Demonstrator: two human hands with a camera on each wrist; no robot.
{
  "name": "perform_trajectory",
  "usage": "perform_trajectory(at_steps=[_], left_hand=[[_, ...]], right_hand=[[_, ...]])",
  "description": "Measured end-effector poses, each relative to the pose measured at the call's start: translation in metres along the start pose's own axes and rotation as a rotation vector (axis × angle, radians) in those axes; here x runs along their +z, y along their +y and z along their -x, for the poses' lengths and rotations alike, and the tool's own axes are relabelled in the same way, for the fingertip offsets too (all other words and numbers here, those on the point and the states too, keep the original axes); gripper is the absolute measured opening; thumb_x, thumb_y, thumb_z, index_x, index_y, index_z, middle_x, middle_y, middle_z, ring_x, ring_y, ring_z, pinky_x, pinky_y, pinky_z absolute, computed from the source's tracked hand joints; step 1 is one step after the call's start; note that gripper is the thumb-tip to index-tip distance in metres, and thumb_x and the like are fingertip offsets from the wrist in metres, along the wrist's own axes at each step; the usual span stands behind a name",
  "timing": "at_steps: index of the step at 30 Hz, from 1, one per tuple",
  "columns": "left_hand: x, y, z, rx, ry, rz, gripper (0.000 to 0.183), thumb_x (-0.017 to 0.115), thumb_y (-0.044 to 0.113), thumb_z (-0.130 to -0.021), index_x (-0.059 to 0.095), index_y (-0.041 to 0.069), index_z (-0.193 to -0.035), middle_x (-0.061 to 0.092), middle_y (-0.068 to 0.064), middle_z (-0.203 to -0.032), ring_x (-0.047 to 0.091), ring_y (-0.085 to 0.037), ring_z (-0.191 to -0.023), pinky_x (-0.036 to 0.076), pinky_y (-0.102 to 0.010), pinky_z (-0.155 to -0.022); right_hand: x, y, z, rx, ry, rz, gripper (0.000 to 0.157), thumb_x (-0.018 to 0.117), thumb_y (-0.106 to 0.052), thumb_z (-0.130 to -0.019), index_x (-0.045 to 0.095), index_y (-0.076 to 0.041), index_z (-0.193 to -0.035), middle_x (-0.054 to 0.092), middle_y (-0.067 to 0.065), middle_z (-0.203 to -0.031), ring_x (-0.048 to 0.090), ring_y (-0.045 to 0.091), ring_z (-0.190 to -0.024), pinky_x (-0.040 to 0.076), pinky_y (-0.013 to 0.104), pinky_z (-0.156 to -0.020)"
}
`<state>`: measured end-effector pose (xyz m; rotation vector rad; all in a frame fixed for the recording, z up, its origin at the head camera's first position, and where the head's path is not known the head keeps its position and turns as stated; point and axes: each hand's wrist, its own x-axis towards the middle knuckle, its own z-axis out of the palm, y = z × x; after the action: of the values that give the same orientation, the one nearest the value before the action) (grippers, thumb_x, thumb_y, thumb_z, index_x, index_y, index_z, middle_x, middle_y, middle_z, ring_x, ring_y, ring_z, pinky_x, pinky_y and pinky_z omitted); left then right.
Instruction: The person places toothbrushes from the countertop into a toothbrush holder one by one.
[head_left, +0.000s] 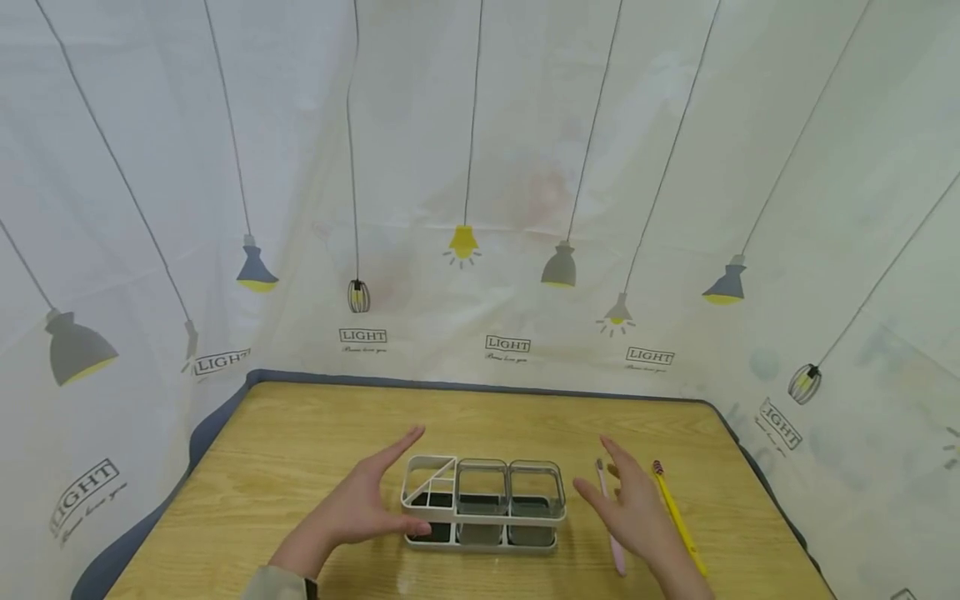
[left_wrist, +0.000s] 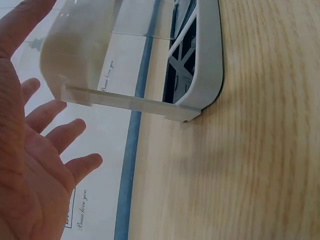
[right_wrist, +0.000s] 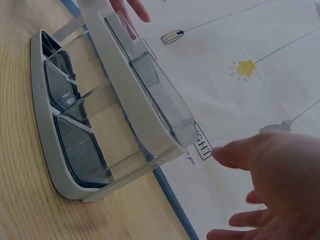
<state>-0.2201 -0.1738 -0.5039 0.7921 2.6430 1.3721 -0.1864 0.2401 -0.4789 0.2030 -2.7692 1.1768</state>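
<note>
A white toothbrush holder (head_left: 487,517) with a divided compartment at its left end and two clear cups (head_left: 482,487) stands upright at the front middle of the table. My left hand (head_left: 363,507) is at its left end, thumb and fingers spread; in the head view the thumb overlaps the holder's lower left corner. On the other side my right hand (head_left: 628,510) is held apart from the holder, fingers relaxed, with nothing in it. The right wrist view shows a gap between that hand (right_wrist: 285,185) and the holder's upper rail (right_wrist: 135,85).
A pink toothbrush (head_left: 615,554) lies on the wooden table (head_left: 337,417), partly behind my right hand. Further right lies a yellow toothbrush (head_left: 681,529). White sheeting (head_left: 420,167) printed with lamps surrounds the table at the back and both sides.
</note>
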Motion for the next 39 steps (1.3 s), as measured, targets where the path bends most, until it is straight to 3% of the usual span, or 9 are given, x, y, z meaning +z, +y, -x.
perform_trajectory(at_steps=[5, 11, 16, 21, 24, 28, 33, 39], left_hand=[[0.004, -0.009, -0.003, 0.030, 0.000, 0.038, 0.114, 0.099, 0.041, -0.074, 0.033, 0.034, -0.167, 0.036, 0.001, -0.168, 0.036, -0.037, -0.152, 0.034, -0.067, -0.117], [0.009, -0.020, -0.007, 0.038, 0.009, 0.071, 0.101, 0.096, 0.048, -0.075, 0.050, 0.018, -0.159, 0.052, -0.003, -0.159, 0.052, -0.034, -0.141, 0.044, -0.059, -0.113], [0.011, -0.025, -0.007, -0.034, 0.013, 0.087, 0.092, 0.096, 0.049, -0.075, 0.056, 0.022, -0.154, 0.055, -0.004, -0.155, 0.057, -0.036, -0.136, 0.045, -0.059, -0.112], [0.009, -0.025, -0.007, -0.059, -0.005, 0.085, 0.086, 0.095, 0.048, -0.077, 0.060, 0.019, -0.151, 0.057, -0.006, -0.153, 0.058, -0.038, -0.135, 0.044, -0.063, -0.112], [0.009, -0.024, -0.007, -0.063, -0.005, 0.077, 0.085, 0.094, 0.049, -0.078, 0.060, 0.022, -0.151, 0.056, -0.006, -0.154, 0.057, -0.037, -0.136, 0.043, -0.064, -0.112], [0.011, -0.025, -0.007, -0.055, -0.006, 0.072, 0.086, 0.094, 0.050, -0.078, 0.059, 0.025, -0.152, 0.054, -0.007, -0.156, 0.057, -0.035, -0.136, 0.042, -0.063, -0.114], [0.011, -0.029, -0.006, -0.057, -0.005, 0.080, 0.086, 0.094, 0.049, -0.078, 0.059, 0.022, -0.152, 0.053, -0.009, -0.157, 0.057, -0.035, -0.136, 0.041, -0.063, -0.114], [0.011, -0.029, -0.007, -0.058, -0.013, 0.075, 0.083, 0.093, 0.050, -0.079, 0.059, 0.030, -0.152, 0.054, -0.006, -0.156, 0.058, -0.032, -0.136, 0.041, -0.064, -0.114]], right_hand=[[0.003, 0.012, -0.011, 0.085, -0.017, -0.013, 0.082, 0.072, -0.039, -0.103, 0.037, 0.013, -0.156, 0.045, 0.037, -0.153, 0.061, 0.054, -0.124, 0.061, 0.055, -0.090], [0.011, 0.030, -0.026, 0.141, -0.013, 0.101, 0.057, 0.071, -0.024, -0.102, 0.057, 0.022, -0.132, 0.062, 0.041, -0.128, 0.069, 0.048, -0.109, 0.062, 0.054, -0.087], [0.021, 0.050, -0.036, 0.166, -0.001, 0.188, 0.044, 0.074, -0.020, -0.098, 0.066, 0.021, -0.110, 0.071, 0.032, -0.103, 0.070, 0.036, -0.089, 0.061, 0.051, -0.078], [0.031, 0.058, -0.045, 0.194, -0.009, 0.189, 0.043, 0.072, -0.017, -0.097, 0.063, 0.024, -0.108, 0.069, 0.036, -0.102, 0.071, 0.043, -0.094, 0.061, 0.055, -0.081], [0.034, 0.060, -0.050, 0.200, -0.001, 0.201, 0.033, 0.070, -0.015, -0.097, 0.064, 0.018, -0.093, 0.068, 0.029, -0.090, 0.069, 0.040, -0.084, 0.060, 0.052, -0.073], [0.039, 0.065, -0.056, 0.268, -0.015, 0.217, 0.027, 0.069, -0.012, -0.096, 0.058, 0.003, -0.077, 0.059, 0.014, -0.076, 0.056, 0.028, -0.068, 0.052, 0.044, -0.060], [0.048, 0.068, -0.064, 0.343, -0.062, 0.246, 0.017, 0.067, -0.006, -0.094, 0.062, 0.008, -0.086, 0.063, 0.016, -0.083, 0.060, 0.029, -0.076, 0.056, 0.047, -0.070], [0.048, 0.064, -0.065, 0.362, -0.102, 0.266, 0.009, 0.059, 0.006, -0.093, 0.062, 0.013, -0.098, 0.064, 0.018, -0.089, 0.060, 0.031, -0.080, 0.055, 0.049, -0.074]])
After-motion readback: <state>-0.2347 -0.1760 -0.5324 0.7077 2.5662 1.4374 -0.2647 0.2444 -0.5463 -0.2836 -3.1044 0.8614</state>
